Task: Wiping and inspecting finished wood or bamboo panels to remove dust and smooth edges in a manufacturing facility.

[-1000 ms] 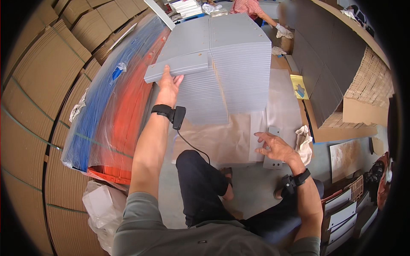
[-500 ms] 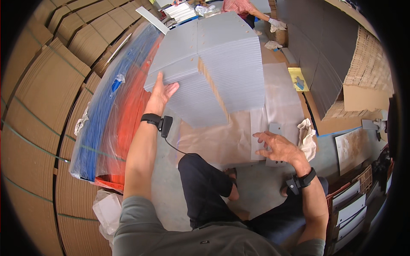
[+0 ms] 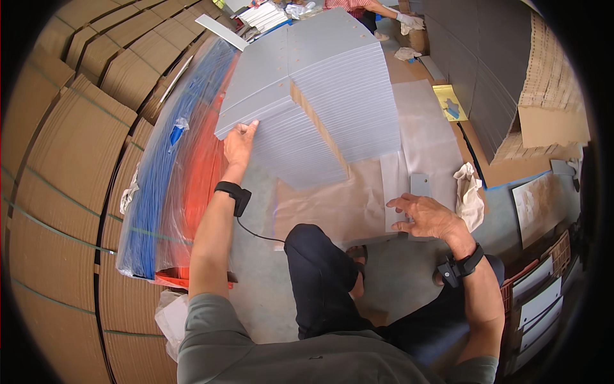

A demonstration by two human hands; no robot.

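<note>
A tall stack of grey flat panels (image 3: 348,112) stands in front of me, split by a brown strip down its near side. My left hand (image 3: 238,144) is at its near left edge, fingers curled in and closed on the edge of a grey panel (image 3: 254,104) near the top. What the fingertips press on underneath is hidden. Lower and to the right, my right hand (image 3: 427,216) hovers with fingers spread, holding nothing. Partly under it lies a small grey panel (image 3: 420,184) with a hole. A crumpled off-white cloth (image 3: 469,195) is just right of that hand.
Bundled cardboard stacks (image 3: 61,185) line the left. Plastic-wrapped blue and orange strips (image 3: 153,198) lie between them and the panels. Dark grey boards (image 3: 476,70) rise at right, beside a yellow sheet (image 3: 451,102). Another person's gloved hand (image 3: 409,22) shows at the back.
My left hand has gone from spread fingers to a closed grip at the panel stack's edge. My right hand stays open and low, shifted slightly in view along with the whole scene.
</note>
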